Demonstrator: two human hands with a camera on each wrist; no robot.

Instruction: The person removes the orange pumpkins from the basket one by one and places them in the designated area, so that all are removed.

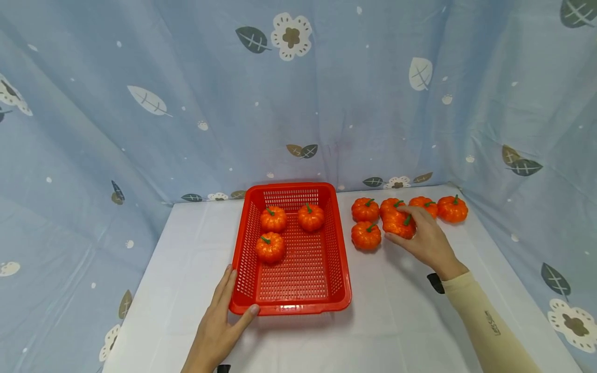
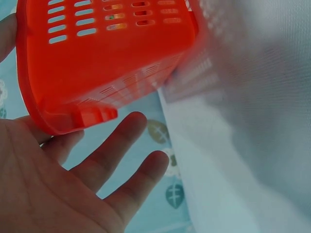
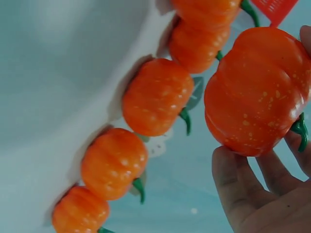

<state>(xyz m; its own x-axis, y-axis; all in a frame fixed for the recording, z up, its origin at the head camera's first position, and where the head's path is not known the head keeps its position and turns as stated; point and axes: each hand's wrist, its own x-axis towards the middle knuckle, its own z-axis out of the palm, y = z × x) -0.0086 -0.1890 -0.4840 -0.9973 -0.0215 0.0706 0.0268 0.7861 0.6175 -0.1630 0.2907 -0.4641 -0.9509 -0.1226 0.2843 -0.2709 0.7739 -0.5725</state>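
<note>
My right hand (image 1: 426, 241) holds a small orange pumpkin (image 1: 397, 224) with a green stem between thumb and fingers. In the right wrist view the held pumpkin (image 3: 257, 92) hangs apart from the row of pumpkins behind it. My left hand (image 1: 216, 318) rests at the near left corner of a red perforated basket (image 1: 342, 269), thumb at the front rim and fingers along the left side. In the left wrist view, two straight fingers (image 2: 116, 150) stand off the basket wall (image 2: 107, 63). Three pumpkins (image 1: 270, 247) lie inside the basket, toward its far half.
Right of the basket, several more pumpkins (image 1: 452, 209) form a row along the back of the white table (image 1: 382, 321), with one pumpkin (image 1: 366, 235) in front at the left end. A blue patterned curtain (image 1: 261, 114) hangs behind and at both sides.
</note>
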